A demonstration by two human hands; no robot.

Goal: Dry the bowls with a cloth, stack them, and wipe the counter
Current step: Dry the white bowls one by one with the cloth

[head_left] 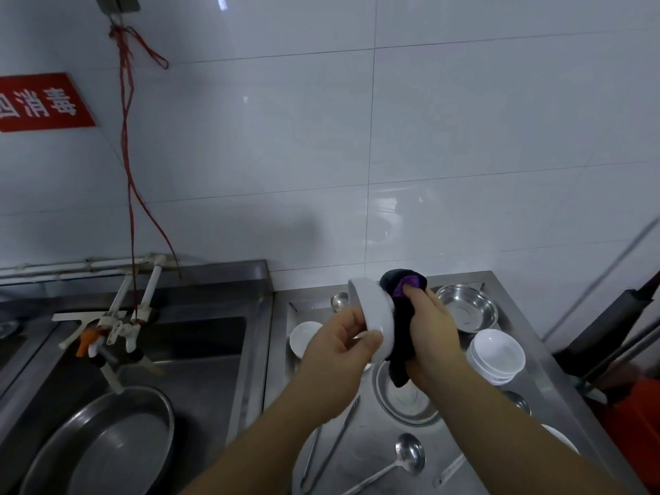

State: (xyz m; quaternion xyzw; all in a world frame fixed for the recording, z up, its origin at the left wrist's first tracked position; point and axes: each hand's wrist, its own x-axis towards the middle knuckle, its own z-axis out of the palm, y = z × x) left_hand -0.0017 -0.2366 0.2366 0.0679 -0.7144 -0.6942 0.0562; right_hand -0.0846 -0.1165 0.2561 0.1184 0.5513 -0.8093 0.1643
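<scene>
sink left of counter, bowl stack right

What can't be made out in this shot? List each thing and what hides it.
- Inside of the held white bowl, head view: faces away and the dark cloth covers it.
- Right hand grip: fingers buried in the cloth.
- Steel plate centre: behind the cloth and right forearm.
- White dish at right: mostly under the forearm.
- Red wall sign: cut by the left edge.
</scene>
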